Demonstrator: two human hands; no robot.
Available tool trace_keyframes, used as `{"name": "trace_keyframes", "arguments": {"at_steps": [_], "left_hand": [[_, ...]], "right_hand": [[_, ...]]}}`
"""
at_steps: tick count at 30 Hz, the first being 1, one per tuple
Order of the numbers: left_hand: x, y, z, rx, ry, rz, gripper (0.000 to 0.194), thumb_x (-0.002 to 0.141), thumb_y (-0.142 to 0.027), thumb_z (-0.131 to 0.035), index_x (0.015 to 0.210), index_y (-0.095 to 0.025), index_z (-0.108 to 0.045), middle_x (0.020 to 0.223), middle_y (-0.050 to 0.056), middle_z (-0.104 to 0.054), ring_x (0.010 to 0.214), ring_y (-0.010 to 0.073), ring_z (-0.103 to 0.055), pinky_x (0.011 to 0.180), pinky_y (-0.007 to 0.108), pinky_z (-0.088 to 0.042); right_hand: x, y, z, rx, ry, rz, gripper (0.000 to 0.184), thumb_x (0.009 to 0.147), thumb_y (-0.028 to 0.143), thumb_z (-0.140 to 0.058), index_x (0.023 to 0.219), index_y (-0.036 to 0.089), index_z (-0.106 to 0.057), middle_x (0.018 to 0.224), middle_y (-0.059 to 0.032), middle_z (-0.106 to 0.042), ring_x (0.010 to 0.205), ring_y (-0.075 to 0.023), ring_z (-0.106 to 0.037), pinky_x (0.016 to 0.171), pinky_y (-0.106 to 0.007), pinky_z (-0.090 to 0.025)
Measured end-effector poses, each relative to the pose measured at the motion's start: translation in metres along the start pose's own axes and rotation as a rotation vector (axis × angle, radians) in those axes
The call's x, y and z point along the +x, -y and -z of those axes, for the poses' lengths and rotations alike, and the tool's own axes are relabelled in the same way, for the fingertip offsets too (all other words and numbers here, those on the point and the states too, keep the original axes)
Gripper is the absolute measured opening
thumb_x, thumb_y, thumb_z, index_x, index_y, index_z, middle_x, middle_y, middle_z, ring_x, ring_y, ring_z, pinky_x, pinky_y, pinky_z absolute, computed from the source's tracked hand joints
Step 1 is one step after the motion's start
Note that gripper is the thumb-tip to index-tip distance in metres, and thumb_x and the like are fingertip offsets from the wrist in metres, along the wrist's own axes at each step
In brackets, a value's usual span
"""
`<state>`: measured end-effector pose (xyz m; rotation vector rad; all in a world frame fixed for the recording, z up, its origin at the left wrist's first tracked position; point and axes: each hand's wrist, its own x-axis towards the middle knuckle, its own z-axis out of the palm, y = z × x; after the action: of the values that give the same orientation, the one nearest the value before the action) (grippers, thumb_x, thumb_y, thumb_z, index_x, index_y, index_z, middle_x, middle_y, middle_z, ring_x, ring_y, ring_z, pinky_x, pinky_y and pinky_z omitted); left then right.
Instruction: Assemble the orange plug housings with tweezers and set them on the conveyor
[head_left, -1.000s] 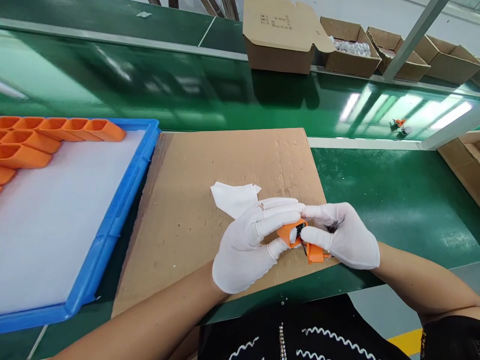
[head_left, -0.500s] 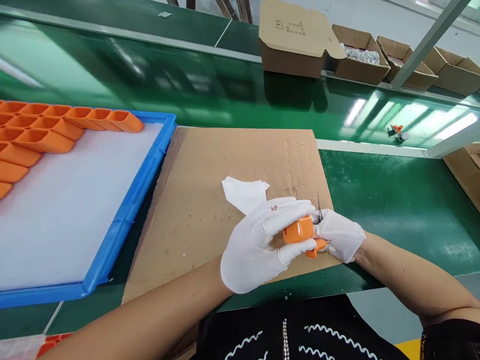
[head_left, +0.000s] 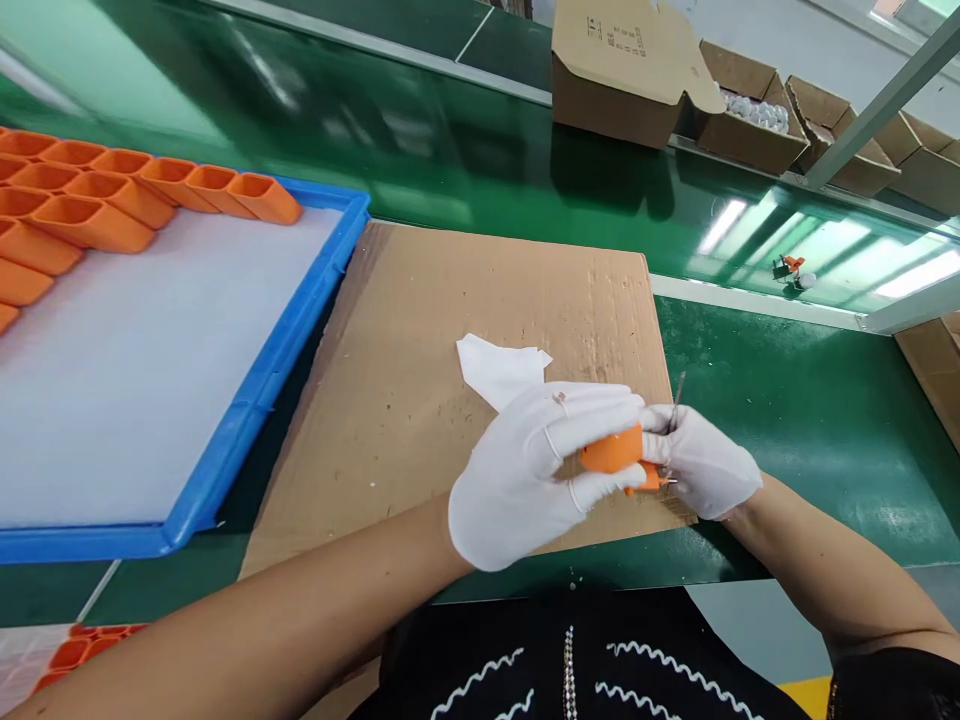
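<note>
My left hand [head_left: 525, 470], in a white glove, is closed around an orange plastic part [head_left: 615, 452], gripping it between the fingers above and the thumb below. A narrower orange piece of it juts out past the thumb toward the right. My right hand [head_left: 705, 462], also gloved in white, is closed at the part's right end, its fingertips against it. From its fingers a thin metal tool [head_left: 679, 388] sticks up; its exact kind is hidden. Beyond the left hand a white cloth scrap [head_left: 501, 368] lies on the cardboard sheet [head_left: 420, 300].
On the left stands a blue-rimmed tray [head_left: 262, 385] holding several orange hollow parts [head_left: 97, 220] at its far side. Open cardboard boxes [head_left: 754, 135] line the raised ledge at the back right. A small orange and black item [head_left: 791, 270] lies on the green surface, right.
My right hand has shifted slightly right, away from my left, and the metal tool leans further right. My left hand keeps hold of the orange part. The view has moved a little.
</note>
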<state>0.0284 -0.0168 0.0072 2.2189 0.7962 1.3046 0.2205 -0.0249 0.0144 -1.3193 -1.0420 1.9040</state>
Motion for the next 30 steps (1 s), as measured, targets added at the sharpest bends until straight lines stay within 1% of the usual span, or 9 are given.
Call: {"name": "trace_keyframes", "arguments": {"at_steps": [4,6,9,13,15,19,23,26,30], "left_hand": [[-0.004,0.017,0.000,0.019,-0.028,0.118,0.028,0.087,-0.018,-0.070,0.114,-0.022,-0.066,0.109,0.007,-0.077,0.104,0.0239,-0.072,0.105,0.053,-0.053],[-0.006,0.023,-0.002,-0.172,0.015,0.260,0.032,0.084,-0.020,-0.070,0.116,-0.023,-0.066,0.107,0.008,-0.076,0.102,0.0255,-0.071,0.103,0.054,-0.055],[-0.008,0.024,-0.007,-0.608,0.101,0.485,0.040,0.080,-0.018,-0.070,0.119,-0.021,-0.065,0.110,0.009,-0.072,0.094,0.0221,-0.072,0.085,0.043,-0.065],[-0.010,0.021,-0.013,-0.749,0.160,0.622,0.045,0.078,-0.011,-0.071,0.122,-0.019,-0.066,0.107,0.008,-0.071,0.080,0.0154,-0.071,0.072,0.032,-0.065],[-0.010,0.021,-0.013,-0.740,0.175,0.617,0.045,0.078,-0.012,-0.071,0.122,-0.019,-0.066,0.102,0.008,-0.072,0.079,0.0160,-0.070,0.068,0.030,-0.064],[-0.006,0.023,-0.008,-0.721,0.225,0.567,0.040,0.079,-0.014,-0.072,0.118,-0.019,-0.066,0.098,0.008,-0.074,0.081,0.0178,-0.071,0.067,0.030,-0.064],[-0.004,0.023,-0.002,-0.747,0.279,0.523,0.044,0.079,-0.008,-0.066,0.121,-0.023,-0.065,0.104,0.009,-0.074,0.091,0.0213,-0.073,0.078,0.035,-0.065],[-0.005,0.023,0.000,-0.771,0.323,0.515,0.048,0.077,-0.005,-0.066,0.120,-0.025,-0.067,0.108,0.009,-0.072,0.093,0.0218,-0.072,0.077,0.035,-0.066],[-0.009,0.022,0.001,-0.764,0.355,0.493,0.050,0.081,-0.004,-0.058,0.124,-0.027,-0.068,0.120,0.011,-0.068,0.088,0.0195,-0.071,0.071,0.033,-0.066]], "right_hand": [[-0.013,0.012,-0.001,0.024,-0.178,0.139,0.029,0.069,0.046,-0.088,0.087,0.024,-0.081,0.090,-0.0035,-0.079,0.083,-0.0158,-0.072,0.077,-0.030,-0.059],[-0.019,0.014,-0.004,-0.037,-0.217,0.235,0.026,0.072,0.043,-0.086,0.091,0.026,-0.081,0.097,-0.0033,-0.079,0.092,-0.0184,-0.072,0.088,-0.035,-0.059],[-0.024,0.015,-0.004,-0.234,-0.279,0.382,0.026,0.088,0.045,-0.072,0.107,0.027,-0.078,0.101,-0.0026,-0.077,0.096,-0.0188,-0.070,0.095,-0.041,-0.056],[-0.022,0.014,0.012,-0.605,-0.511,0.871,0.034,0.101,0.050,-0.050,0.111,0.030,-0.076,0.117,-0.0068,-0.066,0.110,-0.0221,-0.062,0.100,-0.046,-0.051],[-0.021,0.013,0.019,-0.701,-0.526,1.034,0.037,0.100,0.055,-0.049,0.105,0.032,-0.078,0.116,-0.0076,-0.065,0.108,-0.0238,-0.061,0.095,-0.045,-0.052],[-0.024,0.014,0.020,-0.577,-0.386,1.026,0.026,0.099,0.046,-0.057,0.110,0.033,-0.077,0.093,-0.0042,-0.070,0.083,-0.0187,-0.065,0.076,-0.038,-0.057],[-0.030,0.020,0.008,-0.389,-0.200,0.959,0.021,0.095,0.027,-0.066,0.114,0.030,-0.077,0.101,-0.0052,-0.073,0.093,-0.0201,-0.071,0.081,-0.038,-0.062],[-0.030,0.020,0.003,-0.249,-0.053,0.861,0.023,0.093,0.022,-0.069,0.114,0.029,-0.077,0.100,-0.0044,-0.077,0.086,-0.0188,-0.075,0.078,-0.036,-0.064],[-0.029,0.020,0.002,-0.191,-0.057,0.804,0.019,0.088,0.021,-0.075,0.105,0.028,-0.080,0.093,-0.0049,-0.079,0.081,-0.0184,-0.076,0.075,-0.033,-0.066]]}}
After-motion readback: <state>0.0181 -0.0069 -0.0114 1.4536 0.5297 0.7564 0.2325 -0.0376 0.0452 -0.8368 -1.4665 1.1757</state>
